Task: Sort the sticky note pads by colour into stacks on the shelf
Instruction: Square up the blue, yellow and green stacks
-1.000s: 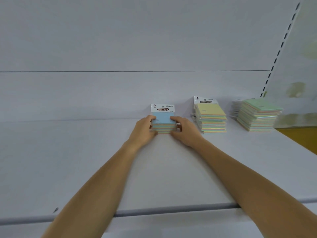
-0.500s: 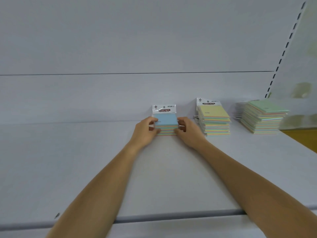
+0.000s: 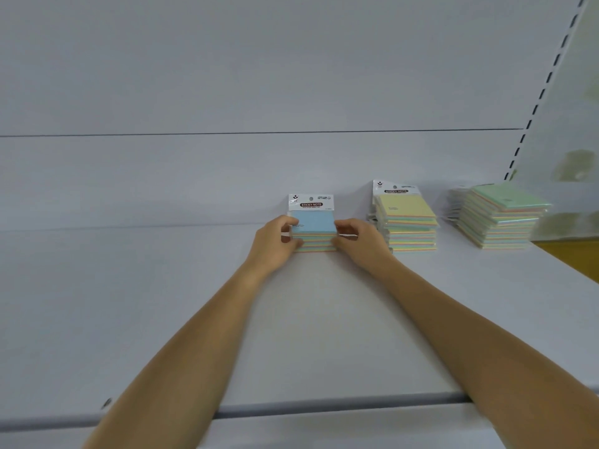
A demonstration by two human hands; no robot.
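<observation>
A short stack of sticky note pads with a blue pad on top [image 3: 312,223] stands on the white shelf [image 3: 162,303], near the back panel. My left hand [image 3: 274,246] grips its left side and my right hand [image 3: 358,243] grips its right side, fingers curled round the edges. To the right stands a taller stack topped by a yellow pad [image 3: 405,218]. Farther right is a stack topped by a green pad [image 3: 502,215], turned at an angle.
The white back panel [image 3: 227,92] rises right behind the stacks. A slotted upright [image 3: 544,89] runs up at the right. The shelf's front lip [image 3: 324,408] crosses under my forearms. A yellow-brown surface [image 3: 573,257] shows past the shelf's right end.
Both hands stay on the sides of the blue-topped stack, shifting their fingers slightly. The stack has been squared up and sits a little closer to the back panel.
</observation>
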